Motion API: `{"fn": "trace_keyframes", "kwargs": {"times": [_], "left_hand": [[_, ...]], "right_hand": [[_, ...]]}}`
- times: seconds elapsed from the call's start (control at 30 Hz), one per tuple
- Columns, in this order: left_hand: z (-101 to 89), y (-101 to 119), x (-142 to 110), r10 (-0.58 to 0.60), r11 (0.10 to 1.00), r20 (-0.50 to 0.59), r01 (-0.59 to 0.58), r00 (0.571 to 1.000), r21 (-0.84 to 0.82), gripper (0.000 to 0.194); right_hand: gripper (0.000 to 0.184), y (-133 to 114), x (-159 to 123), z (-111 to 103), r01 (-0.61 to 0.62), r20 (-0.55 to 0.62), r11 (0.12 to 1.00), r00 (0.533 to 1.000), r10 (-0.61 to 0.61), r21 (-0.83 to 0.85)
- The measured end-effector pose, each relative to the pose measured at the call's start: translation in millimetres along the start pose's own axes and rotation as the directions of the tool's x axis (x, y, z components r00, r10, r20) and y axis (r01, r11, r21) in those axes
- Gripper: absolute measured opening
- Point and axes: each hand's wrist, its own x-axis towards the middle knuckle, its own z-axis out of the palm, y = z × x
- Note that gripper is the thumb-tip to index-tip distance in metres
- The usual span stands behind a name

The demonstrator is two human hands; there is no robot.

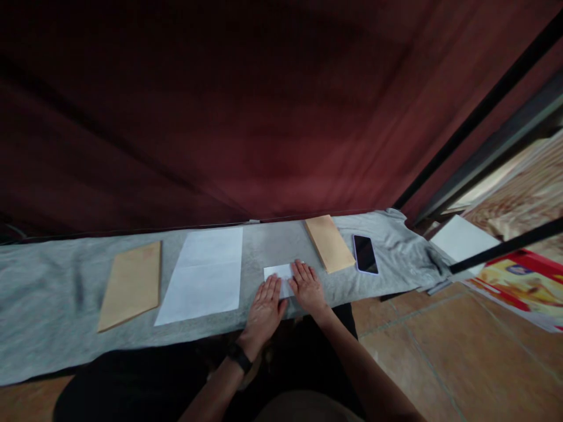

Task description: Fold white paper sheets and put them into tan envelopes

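Observation:
A small folded white paper (273, 271) lies on the grey cloth in front of me, partly covered by both hands. My left hand (264, 300) rests flat on its left part, fingers stretched out, with a dark band on the wrist. Pressed flat over the right part is my right hand (307, 287), its fingers also extended. Left of my hands lies a large white sheet (206, 272) with a faint crease across it. To the right a stack of brown envelopes (329, 241) sits close to my right hand.
Another brown envelope stack (132, 284) lies at the left of the grey cloth (44, 299). A phone (365, 254) lies near the right end. A dark red curtain (246, 117) hangs behind. At right are black bars (484, 105) and a red printed box (523, 287).

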Motion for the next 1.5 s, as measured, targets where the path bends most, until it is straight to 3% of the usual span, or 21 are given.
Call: {"fn": "trace_keyframes", "kwargs": {"times": [0.13, 0.27, 0.37, 0.5, 0.63, 0.7, 0.77, 0.83, 0.9, 0.97, 1.13, 1.2, 1.27, 1.33, 1.4, 1.5], "left_hand": [[-4.1, -7, 8, 0.017, 1.000, 0.077, -0.018, 0.997, 0.016, 0.050], [-3.5, -9, 17, 0.040, 0.995, 0.201, -0.058, 0.979, 0.085, 0.046], [-5.5, -5, 21, 0.062, 0.990, 0.248, -0.090, 0.967, 0.104, 0.052], [-22.5, 1, 26, 0.038, 0.996, 0.256, -0.059, 0.966, 0.074, 0.049], [-54.1, -6, 37, 0.003, 0.997, 0.198, 0.012, 0.980, -0.075, 0.031], [-67.4, -15, 46, -0.099, 0.969, 0.125, 0.125, 0.987, -0.215, 0.024], [-73.5, -25, 57, -0.267, 0.859, 0.092, 0.280, 0.959, -0.428, 0.017], [-70.7, -33, 66, -0.419, 0.639, 0.112, 0.380, 0.901, -0.668, 0.017], [-59.9, -38, 72, -0.513, 0.432, 0.144, 0.400, 0.846, -0.809, 0.020], [-44.5, -38, 72, -0.563, 0.347, 0.164, 0.411, 0.810, -0.843, 0.021], [-14.5, -30, 64, -0.610, 0.382, 0.187, 0.492, 0.770, -0.783, 0.042], [-11.8, -24, 62, -0.611, 0.469, 0.176, 0.533, 0.772, -0.704, 0.052], [-12.9, -17, 60, -0.591, 0.618, 0.153, 0.566, 0.792, -0.546, 0.055], [-14.9, -11, 59, -0.547, 0.751, 0.127, 0.552, 0.828, -0.363, 0.051], [-15.8, -7, 58, -0.493, 0.828, 0.100, 0.502, 0.864, -0.251, 0.047], [-15.1, -6, 55, -0.429, 0.887, 0.072, 0.435, 0.900, -0.152, 0.041]], "right_hand": [[0.054, 20, -12, -2, -0.009, -0.049, 1.000, 0.999, 0.008, -0.025], [0.054, 22, -16, -5, -0.020, -0.070, 1.000, 0.997, 0.020, -0.009], [0.052, 18, -20, -12, 0.081, -0.036, 0.996, 0.996, -0.079, 0.044], [0.052, 17, -23, -25, 0.221, 0.042, 0.965, 0.973, -0.229, 0.144], [0.035, 26, -12, -42, 0.162, 0.065, 0.948, 0.980, -0.186, 0.273], [0.029, 33, 0, -51, 0.077, 0.049, 0.925, 0.994, -0.103, 0.373], [0.028, 39, 14, -58, -0.023, 0.026, 0.872, 1.000, 0.012, 0.489], [0.034, 42, 27, -60, -0.109, 0.029, 0.812, 0.993, 0.112, 0.574], [0.037, 40, 37, -55, -0.186, 0.050, 0.803, 0.980, 0.192, 0.566], [0.034, 36, 42, -46, -0.251, 0.059, 0.833, 0.965, 0.256, 0.493], [0.022, 26, 33, -25, -0.324, 0.054, 0.869, 0.943, 0.329, 0.373], [0.029, 20, 27, -23, -0.306, -0.002, 0.904, 0.947, 0.321, 0.298], [0.040, 10, 21, -22, -0.229, -0.082, 0.955, 0.965, 0.247, 0.189], [0.046, -5, 17, -19, -0.089, -0.101, 0.990, 0.990, 0.100, 0.107], [0.045, -20, 13, -14, 0.037, -0.041, 0.994, 0.999, -0.033, 0.104], [0.047, -33, 7, -4, 0.041, 0.030, 0.996, 0.999, -0.044, 0.085]]}}
